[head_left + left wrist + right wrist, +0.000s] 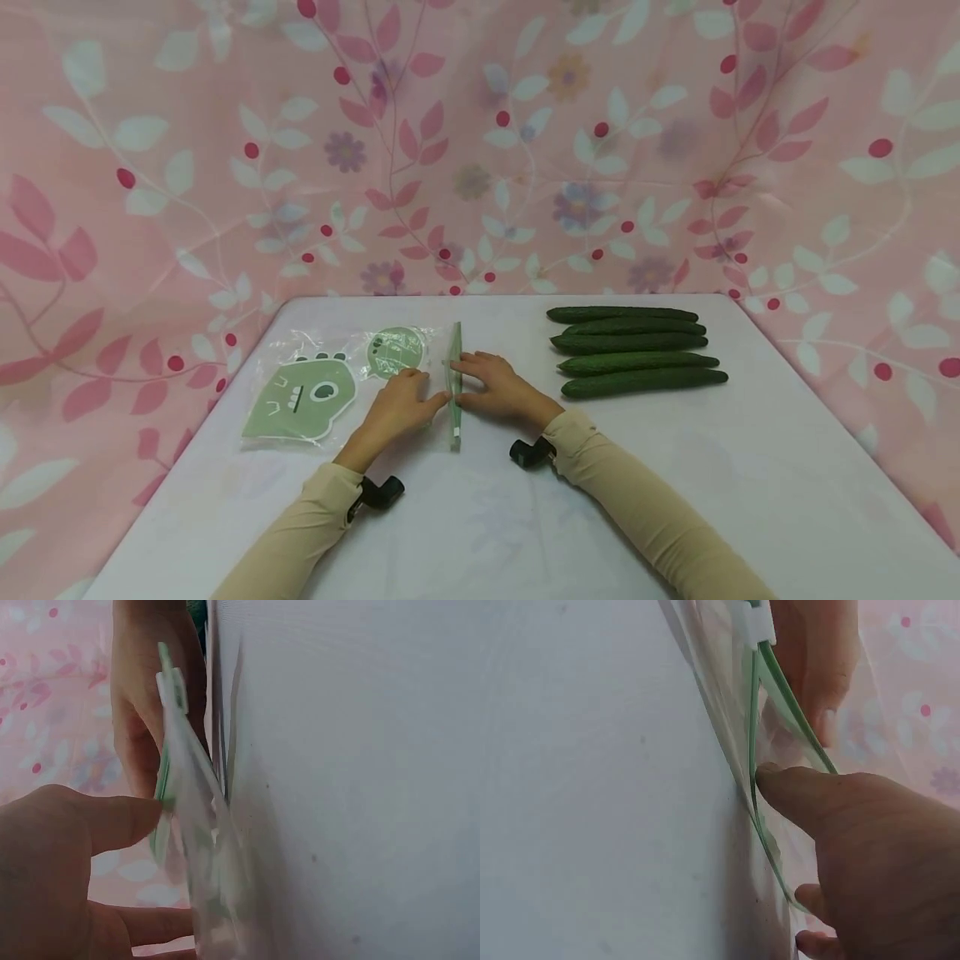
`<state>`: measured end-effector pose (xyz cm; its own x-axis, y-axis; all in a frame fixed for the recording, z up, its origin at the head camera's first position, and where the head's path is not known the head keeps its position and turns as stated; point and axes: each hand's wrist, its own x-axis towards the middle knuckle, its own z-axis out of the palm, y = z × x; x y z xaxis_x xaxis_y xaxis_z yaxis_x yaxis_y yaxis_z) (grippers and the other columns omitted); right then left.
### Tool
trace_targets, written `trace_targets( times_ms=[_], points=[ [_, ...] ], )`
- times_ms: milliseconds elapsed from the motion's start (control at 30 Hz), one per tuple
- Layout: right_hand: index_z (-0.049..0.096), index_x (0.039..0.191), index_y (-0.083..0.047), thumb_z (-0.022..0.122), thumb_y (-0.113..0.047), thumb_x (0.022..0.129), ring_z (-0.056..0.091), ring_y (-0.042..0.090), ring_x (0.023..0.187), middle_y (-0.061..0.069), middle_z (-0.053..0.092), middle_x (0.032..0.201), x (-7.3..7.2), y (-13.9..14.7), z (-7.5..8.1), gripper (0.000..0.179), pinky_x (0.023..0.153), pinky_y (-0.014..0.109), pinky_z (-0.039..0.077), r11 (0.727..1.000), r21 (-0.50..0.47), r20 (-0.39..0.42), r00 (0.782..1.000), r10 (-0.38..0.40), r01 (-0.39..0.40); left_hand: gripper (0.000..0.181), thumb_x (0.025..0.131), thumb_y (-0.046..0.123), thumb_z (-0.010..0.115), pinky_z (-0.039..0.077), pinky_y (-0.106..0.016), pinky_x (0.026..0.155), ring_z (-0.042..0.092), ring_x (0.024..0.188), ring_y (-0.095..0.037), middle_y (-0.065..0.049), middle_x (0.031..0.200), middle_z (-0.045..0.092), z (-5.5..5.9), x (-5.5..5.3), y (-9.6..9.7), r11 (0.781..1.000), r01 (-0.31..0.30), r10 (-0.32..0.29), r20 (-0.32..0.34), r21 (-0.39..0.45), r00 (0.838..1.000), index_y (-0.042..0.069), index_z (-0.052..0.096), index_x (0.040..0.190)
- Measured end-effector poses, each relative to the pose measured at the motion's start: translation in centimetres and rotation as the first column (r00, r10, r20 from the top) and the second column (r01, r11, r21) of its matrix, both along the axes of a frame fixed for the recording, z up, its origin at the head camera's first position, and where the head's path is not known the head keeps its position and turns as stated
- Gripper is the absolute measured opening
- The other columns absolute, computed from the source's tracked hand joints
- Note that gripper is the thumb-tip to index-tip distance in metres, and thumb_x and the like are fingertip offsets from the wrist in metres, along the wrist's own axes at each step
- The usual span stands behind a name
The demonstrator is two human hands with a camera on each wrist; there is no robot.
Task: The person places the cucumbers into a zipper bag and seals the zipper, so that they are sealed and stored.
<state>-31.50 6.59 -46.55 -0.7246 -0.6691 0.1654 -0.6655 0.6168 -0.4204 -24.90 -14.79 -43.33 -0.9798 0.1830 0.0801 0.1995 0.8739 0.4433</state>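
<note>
A clear slider zip bag [438, 433] with a green cartoon print lies flat, its green-edged mouth facing right. My left hand [401, 408] is over the bag, its thumb touching the green strip [163, 772] at the mouth. In the left wrist view, its other fingers extend beside the plastic, apart from the thumb. From the right, my right hand [498, 387] reaches the mouth, with fingers spread along it. In the right wrist view, the strips part beyond the white slider [761, 624], and the right thumb [780, 784] rests between them against the lower strip.
Several green cucumbers [637, 343] lie side by side at the back right of the white-covered table [480, 533]. A pink floral cloth [480, 150] hangs behind the table. Black wrist cameras [382, 493] sit under both cuffs.
</note>
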Motion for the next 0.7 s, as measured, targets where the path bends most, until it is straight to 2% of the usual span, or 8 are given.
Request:
trace_targets(
  times_ms=[133, 300, 400, 500, 633, 700],
  points=[
    [0.04, 0.154, -0.024, 0.06, -0.048, 0.095, 0.028, 0.037, 0.148, 0.009, 0.032, 0.162, 0.21, -0.18, -0.02, 0.067, 0.115, 0.066, 0.018, 0.999, 0.031, -0.015, 0.999, 0.033, -0.033, 0.076, 0.092, 0.057, 0.058, 0.042, -0.061, 0.102, 0.049, 0.129, -0.047, -0.027, 0.141, 0.051, -0.47, -0.21, 0.08, 1.0, -0.021, 0.021, 0.001, 0.017, 1.0, -0.006, 0.058, 0.135],
    [0.035, 0.157, -0.028, 0.062, -0.051, 0.093, 0.024, 0.037, 0.149, 0.008, 0.026, 0.164, 0.54, -0.2, 0.32, 0.073, 0.115, 0.066, 0.015, 0.997, 0.052, 0.003, 0.998, 0.064, -0.064, 0.089, 0.087, 0.068, 0.057, 0.04, -0.063, 0.102, 0.048, 0.13, -0.048, -0.026, 0.144, 0.049, -0.66, -0.11, 0.29, 0.998, -0.053, 0.053, 0.027, 0.028, 0.998, -0.005, 0.056, 0.137],
    [0.032, 0.157, -0.03, 0.063, -0.05, 0.093, 0.023, 0.04, 0.149, 0.011, 0.025, 0.164, 0.67, -0.23, 0.44, 0.075, 0.116, 0.067, 0.013, 0.995, 0.06, 0.012, 0.996, 0.084, -0.085, 0.089, 0.085, 0.069, 0.058, 0.041, -0.062, 0.102, 0.049, 0.129, -0.047, -0.025, 0.144, 0.05, -0.63, -0.01, 0.36, 0.998, -0.059, 0.058, 0.026, 0.019, 0.998, -0.004, 0.058, 0.137],
    [0.031, 0.158, -0.031, 0.064, -0.051, 0.092, 0.022, 0.043, 0.149, 0.014, 0.024, 0.164, 0.71, -0.33, 0.41, 0.076, 0.115, 0.068, 0.012, 0.993, 0.054, 0.015, 0.995, 0.103, -0.103, 0.073, 0.088, 0.058, 0.062, 0.044, -0.061, 0.099, 0.053, 0.126, -0.045, -0.023, 0.138, 0.055, -0.61, 0.0, 0.23, 0.999, -0.042, 0.042, -0.013, 0.007, 0.999, -0.002, 0.065, 0.129],
    [0.029, 0.158, -0.034, 0.063, -0.056, 0.091, 0.02, 0.042, 0.15, 0.016, 0.023, 0.164, 0.69, -0.41, 0.3, 0.079, 0.115, 0.068, 0.011, 0.994, 0.053, 0.021, 0.995, 0.097, -0.098, 0.037, 0.088, 0.033, 0.066, 0.049, -0.053, 0.094, 0.06, 0.118, -0.036, -0.016, 0.123, 0.066, -0.53, -0.21, 0.01, 0.998, -0.025, 0.029, -0.067, 0.06, 0.997, 0.004, 0.077, 0.106],
    [0.027, 0.159, -0.036, 0.061, -0.058, 0.091, 0.02, 0.04, 0.15, 0.015, 0.024, 0.164, 0.66, -0.32, 0.25, 0.079, 0.116, 0.067, 0.011, 0.994, 0.069, 0.023, 0.996, 0.081, -0.083, 0.022, 0.085, 0.024, 0.066, 0.053, -0.046, 0.081, 0.066, 0.099, -0.03, -0.009, 0.105, 0.07, -0.52, -0.41, -0.05, 0.993, -0.02, 0.027, -0.065, 0.114, 0.998, 0.007, 0.078, 0.087]
  ],
)
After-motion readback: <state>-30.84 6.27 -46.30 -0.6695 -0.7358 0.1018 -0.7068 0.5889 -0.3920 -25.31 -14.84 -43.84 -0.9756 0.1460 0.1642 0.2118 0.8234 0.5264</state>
